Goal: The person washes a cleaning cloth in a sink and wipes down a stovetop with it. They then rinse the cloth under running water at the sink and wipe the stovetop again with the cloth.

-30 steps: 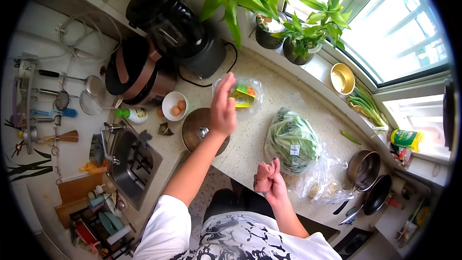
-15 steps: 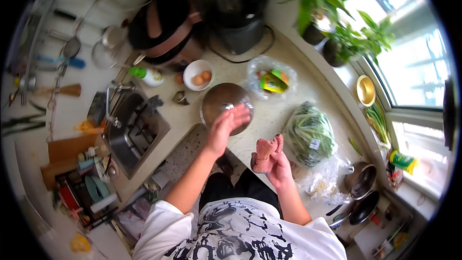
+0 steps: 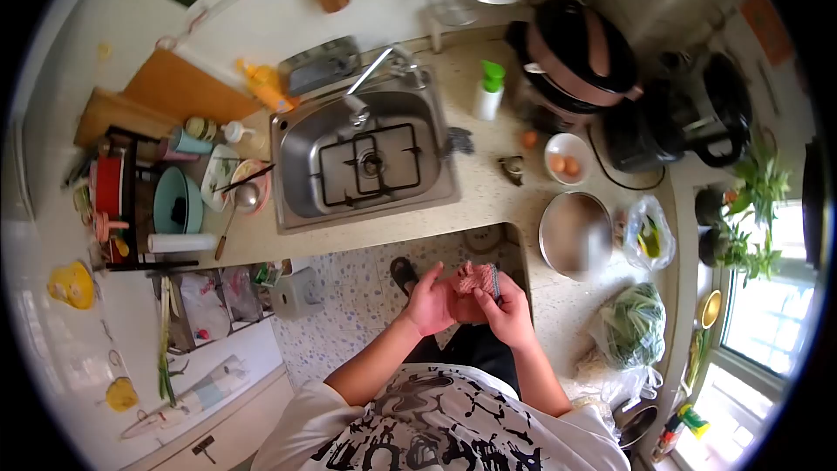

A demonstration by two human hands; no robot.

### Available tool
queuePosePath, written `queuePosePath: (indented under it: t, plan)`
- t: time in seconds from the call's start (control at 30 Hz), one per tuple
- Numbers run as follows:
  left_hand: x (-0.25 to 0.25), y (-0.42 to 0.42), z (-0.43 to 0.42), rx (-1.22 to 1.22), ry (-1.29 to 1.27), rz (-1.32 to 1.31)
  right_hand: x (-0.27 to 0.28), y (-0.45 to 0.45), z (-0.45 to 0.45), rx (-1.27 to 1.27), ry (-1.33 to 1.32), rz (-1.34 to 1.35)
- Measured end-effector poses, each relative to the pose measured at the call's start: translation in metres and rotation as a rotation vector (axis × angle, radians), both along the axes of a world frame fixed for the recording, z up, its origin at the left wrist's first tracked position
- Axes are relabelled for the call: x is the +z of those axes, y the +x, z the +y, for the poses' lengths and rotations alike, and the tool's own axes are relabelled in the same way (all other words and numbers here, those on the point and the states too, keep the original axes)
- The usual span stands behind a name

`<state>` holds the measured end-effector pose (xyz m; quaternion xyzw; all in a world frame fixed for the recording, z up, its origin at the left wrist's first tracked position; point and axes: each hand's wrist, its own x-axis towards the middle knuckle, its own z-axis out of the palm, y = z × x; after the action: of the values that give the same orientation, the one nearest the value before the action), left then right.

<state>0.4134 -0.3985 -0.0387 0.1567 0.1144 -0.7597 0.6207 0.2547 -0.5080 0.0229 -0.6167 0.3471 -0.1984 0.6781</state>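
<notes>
Pink, rough-textured cloth [image 3: 476, 278] with a grey edge was bunched between two bare hands, just below and right of the frame's centre. The left hand [image 3: 429, 303] was open, palm showing and thumb apart from the cloth, its fingers reaching the cloth's left side. The right hand [image 3: 507, 310] grasped the right side, thumb near the grey edge. That edge faced right and ran roughly up and down the frame; the crumpled bulk had no clear long axis. Beyond lay a steel sink [image 3: 370, 153] at upper centre-left, a round lid [image 3: 567, 231], partly blurred, at centre-right, and bagged greens [image 3: 632, 324] at lower right.
</notes>
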Motion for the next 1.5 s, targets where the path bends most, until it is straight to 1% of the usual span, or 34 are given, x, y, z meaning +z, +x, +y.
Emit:
queuePosePath:
  t: [0.03, 0.17, 0.23, 0.3, 0.37, 0.43, 0.47, 0.57, 0.6, 0.7, 0.73, 0.83, 0.87, 0.9, 0.97, 1.07, 1.17, 1.27, 1.37, 1.4, 1.5]
  plan:
    - [0.001, 0.016, 0.010, 0.052, -0.015, 0.071, 0.008, 0.022, 0.002, 0.078, -0.255, 0.069]
    - [0.006, 0.089, 0.050, 0.104, -0.087, -0.003, 0.022, 0.106, 0.021, 0.094, -0.573, 0.114]
    - [0.003, 0.126, 0.066, 0.139, -0.129, -0.066, 0.016, 0.139, 0.031, 0.097, -0.461, 0.051]
    - [-0.004, 0.161, 0.083, 0.143, -0.063, -0.136, 0.010, 0.167, 0.043, 0.088, -0.299, 0.011]
    - [-0.006, 0.187, 0.095, 0.178, 0.008, -0.170, -0.003, 0.190, 0.055, 0.029, -0.042, -0.059]
    - [0.017, 0.212, 0.095, 0.228, 0.082, -0.166, -0.018, 0.208, 0.066, -0.090, 0.186, -0.170]
    - [0.016, 0.221, 0.094, 0.235, 0.016, -0.131, -0.021, 0.217, 0.067, -0.096, 0.178, -0.169]
    - [-0.006, 0.241, 0.091, 0.174, 0.023, -0.101, -0.038, 0.236, 0.058, -0.170, 0.232, -0.108]
    - [-0.002, 0.245, 0.082, 0.217, 0.054, -0.095, -0.044, 0.246, 0.052, -0.227, 0.230, -0.106]
    - [-0.022, 0.256, 0.063, 0.239, 0.139, -0.107, -0.074, 0.257, 0.024, -0.207, 0.357, -0.049]
    - [-0.029, 0.261, 0.054, 0.234, 0.160, -0.127, -0.091, 0.261, 0.011, -0.165, 0.347, -0.014]
    - [-0.047, 0.276, 0.027, 0.272, 0.296, -0.198, -0.116, 0.274, -0.025, -0.076, 0.069, 0.303]
    - [-0.052, 0.284, 0.016, 0.286, 0.321, -0.230, -0.147, 0.276, -0.039, -0.061, -0.354, 0.283]
    - [-0.056, 0.290, 0.008, 0.299, 0.350, -0.259, -0.168, 0.280, -0.054, -0.089, -0.461, 0.289]
    - [-0.066, 0.302, -0.011, 0.314, 0.408, -0.297, -0.153, 0.303, -0.089, -0.050, -0.367, 0.307]
    - [-0.083, 0.319, -0.034, 0.339, 0.457, -0.313, -0.159, 0.338, -0.137, -0.005, -0.343, 0.273]
    - [-0.104, 0.332, -0.052, 0.369, 0.394, -0.300, -0.159, 0.376, -0.174, 0.054, -0.415, 0.274]
    - [-0.119, 0.340, -0.068, 0.361, 0.433, -0.293, -0.175, 0.407, -0.199, 0.091, -0.535, 0.426]
    - [-0.135, 0.344, -0.077, 0.340, 0.424, -0.276, -0.183, 0.434, -0.211, 0.055, -0.616, 0.522]
    - [-0.140, 0.347, -0.080, 0.336, 0.412, -0.269, -0.188, 0.441, -0.215, 0.043, -0.596, 0.537]
    - [-0.154, 0.351, -0.083, 0.326, 0.393, -0.246, -0.205, 0.455, -0.217, -0.020, -0.658, 0.523]
